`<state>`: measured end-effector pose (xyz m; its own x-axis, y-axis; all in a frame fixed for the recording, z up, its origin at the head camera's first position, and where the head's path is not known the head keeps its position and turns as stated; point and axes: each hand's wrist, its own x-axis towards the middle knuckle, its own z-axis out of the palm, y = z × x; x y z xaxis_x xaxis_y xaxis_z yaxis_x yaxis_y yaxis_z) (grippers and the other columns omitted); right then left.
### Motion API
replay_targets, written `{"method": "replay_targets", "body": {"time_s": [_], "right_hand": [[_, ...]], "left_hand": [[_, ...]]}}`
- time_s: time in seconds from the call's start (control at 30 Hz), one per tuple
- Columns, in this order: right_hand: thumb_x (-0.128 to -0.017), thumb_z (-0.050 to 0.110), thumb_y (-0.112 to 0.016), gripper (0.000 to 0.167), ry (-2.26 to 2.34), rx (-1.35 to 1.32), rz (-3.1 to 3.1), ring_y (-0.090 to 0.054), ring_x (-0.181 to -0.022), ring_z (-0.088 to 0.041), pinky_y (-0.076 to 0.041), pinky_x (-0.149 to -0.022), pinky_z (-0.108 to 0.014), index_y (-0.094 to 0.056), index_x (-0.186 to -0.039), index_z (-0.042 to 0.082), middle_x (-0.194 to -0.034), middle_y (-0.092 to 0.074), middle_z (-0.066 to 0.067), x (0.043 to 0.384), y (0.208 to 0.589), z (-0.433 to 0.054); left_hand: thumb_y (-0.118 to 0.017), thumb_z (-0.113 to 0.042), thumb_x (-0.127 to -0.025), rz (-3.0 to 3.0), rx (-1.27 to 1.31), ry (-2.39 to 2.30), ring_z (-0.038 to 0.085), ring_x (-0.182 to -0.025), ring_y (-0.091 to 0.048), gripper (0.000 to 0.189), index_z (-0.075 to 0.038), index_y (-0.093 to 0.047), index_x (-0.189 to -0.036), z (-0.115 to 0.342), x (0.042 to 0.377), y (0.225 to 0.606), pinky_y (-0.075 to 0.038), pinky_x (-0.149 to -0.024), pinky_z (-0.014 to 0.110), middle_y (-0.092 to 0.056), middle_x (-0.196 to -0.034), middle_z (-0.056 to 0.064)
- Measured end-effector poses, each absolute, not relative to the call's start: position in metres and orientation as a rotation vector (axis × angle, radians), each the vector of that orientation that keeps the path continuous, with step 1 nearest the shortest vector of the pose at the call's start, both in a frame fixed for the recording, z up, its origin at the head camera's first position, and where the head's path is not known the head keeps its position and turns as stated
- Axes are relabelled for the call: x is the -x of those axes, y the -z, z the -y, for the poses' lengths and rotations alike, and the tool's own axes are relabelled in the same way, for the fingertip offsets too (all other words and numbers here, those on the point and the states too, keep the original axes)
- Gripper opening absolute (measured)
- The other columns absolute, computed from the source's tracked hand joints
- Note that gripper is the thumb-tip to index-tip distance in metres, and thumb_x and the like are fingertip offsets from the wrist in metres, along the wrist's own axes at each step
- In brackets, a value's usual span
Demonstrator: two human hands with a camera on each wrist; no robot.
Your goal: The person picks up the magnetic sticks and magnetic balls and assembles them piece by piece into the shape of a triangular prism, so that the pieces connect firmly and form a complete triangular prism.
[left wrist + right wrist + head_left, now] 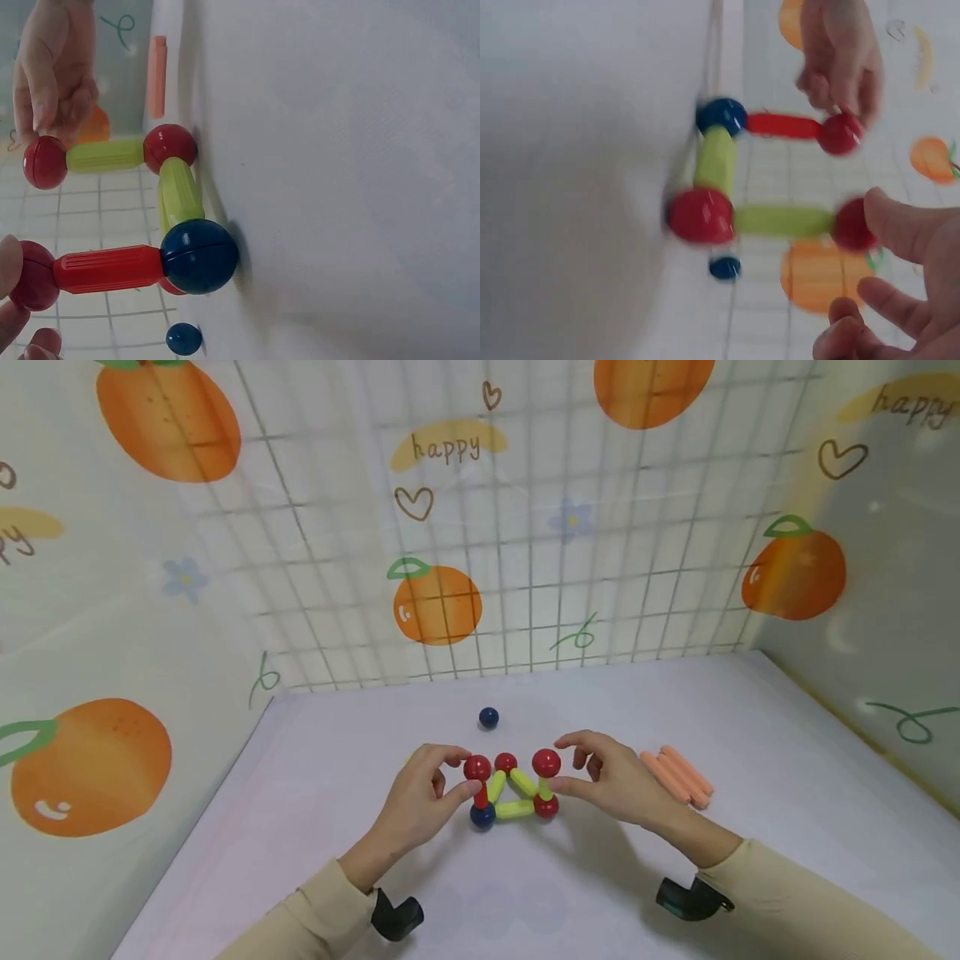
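A frame of magnetic sticks and balls stands on the table: yellow-green sticks (514, 810) form a triangle between a dark blue ball (483, 815) and two red balls. From the blue corner rises a red stick (109, 268) topped by a red ball (477, 767), which my left hand (420, 793) pinches between thumb and index finger. Another upright yellow-green stick (784, 220) carries a second red ball (546, 762). Beside that ball, my right hand (618, 781) has its thumb against the side and its index finger lifted apart.
A loose dark blue ball (489, 717) lies behind the frame. Several salmon-coloured sticks (678, 777) lie together to the right of my right hand. A printed curtain (525, 543) over a wire grid closes off the back of the table.
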<state>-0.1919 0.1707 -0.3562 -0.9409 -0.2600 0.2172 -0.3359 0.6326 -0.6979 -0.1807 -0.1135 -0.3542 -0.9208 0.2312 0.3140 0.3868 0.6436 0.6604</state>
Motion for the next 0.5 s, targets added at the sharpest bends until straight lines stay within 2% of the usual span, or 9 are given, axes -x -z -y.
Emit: {"method": "replay_targets", "body": {"time_s": [0.27, 0.4, 0.5], "right_hand": [[-0.09, 0.037, -0.07, 0.053, -0.943, -0.171, 2.815, -0.05, -0.072, -0.016, -0.038, -0.054, -0.026, -0.059, -0.13, 0.003, -0.098, -0.061, -0.014, 0.186, 0.358, -0.266], [-0.089, 0.034, -0.07, 0.053, -0.864, -0.062, 2.934, -0.049, -0.073, -0.017, -0.037, -0.055, -0.028, -0.061, -0.127, -0.003, -0.098, -0.06, -0.017, 0.182, 0.374, -0.303], [-0.087, 0.031, -0.07, 0.049, -0.832, -0.044, 2.984, -0.047, -0.072, -0.018, -0.035, -0.057, -0.029, -0.064, -0.121, -0.003, -0.092, -0.059, -0.014, 0.182, 0.383, -0.318]], "left_hand": [[-0.077, -0.02, -0.086, 2.65, 0.541, 1.127, 0.01, -0.063, -0.042, 0.038, -0.016, -0.065, -0.121, 0.114, 0.182, 0.352, -0.037, -0.058, 0.019, -0.061, -0.107, 0.006], [-0.077, -0.018, -0.085, 2.644, 0.538, 1.135, 0.01, -0.062, -0.042, 0.037, -0.016, -0.066, -0.12, 0.114, 0.182, 0.353, -0.037, -0.057, 0.019, -0.061, -0.106, 0.006], [-0.077, -0.018, -0.085, 2.636, 0.539, 1.136, 0.01, -0.062, -0.042, 0.036, -0.015, -0.066, -0.119, 0.114, 0.182, 0.355, -0.037, -0.057, 0.019, -0.061, -0.105, 0.005]]}}
